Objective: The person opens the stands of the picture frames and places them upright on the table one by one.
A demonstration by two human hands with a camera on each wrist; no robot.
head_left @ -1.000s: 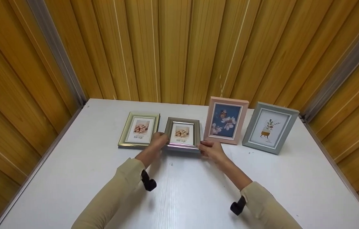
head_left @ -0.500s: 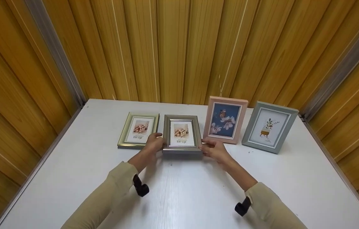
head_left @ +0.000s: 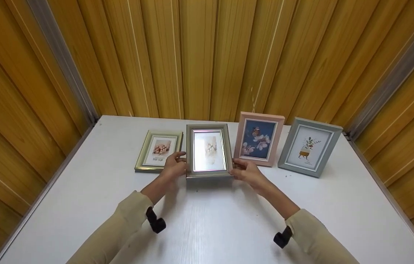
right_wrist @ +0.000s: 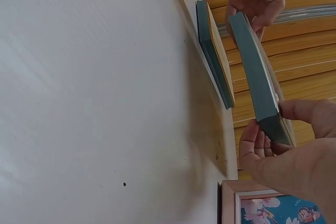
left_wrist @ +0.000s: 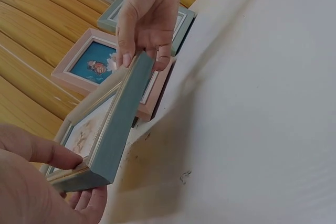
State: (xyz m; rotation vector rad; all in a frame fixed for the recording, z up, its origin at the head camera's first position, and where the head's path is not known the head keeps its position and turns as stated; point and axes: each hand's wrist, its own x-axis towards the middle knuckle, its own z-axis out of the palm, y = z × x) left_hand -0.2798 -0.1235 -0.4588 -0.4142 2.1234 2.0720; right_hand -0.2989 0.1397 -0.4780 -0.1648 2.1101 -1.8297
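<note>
In the head view a silver-bronze picture frame (head_left: 209, 151) tilts up toward me, its glass bright with glare over a flower picture. My left hand (head_left: 174, 167) grips its lower left corner, thumb on the front and fingers beneath. At the opposite lower corner my right hand (head_left: 250, 176) pinches it the same way. Both wrist views show the frame's blue-grey edge (left_wrist: 123, 121) raised above the table, a shadow under it. Just left lies a pale gold picture frame (head_left: 161, 149), flat on the table, partly behind my left hand.
A pink picture frame (head_left: 260, 138) with a butterfly and blossoms stands close to the right hand. Beyond it stands a grey-green picture frame (head_left: 309, 148) with a potted plant print. All are on a white table (head_left: 207, 227) before yellow wood-look panels (head_left: 196, 58).
The silver-bronze frame has tipped up from a flatter pose, its top edge rising and glare spreading over the glass. My left hand moved slightly left and stays on the corner.
</note>
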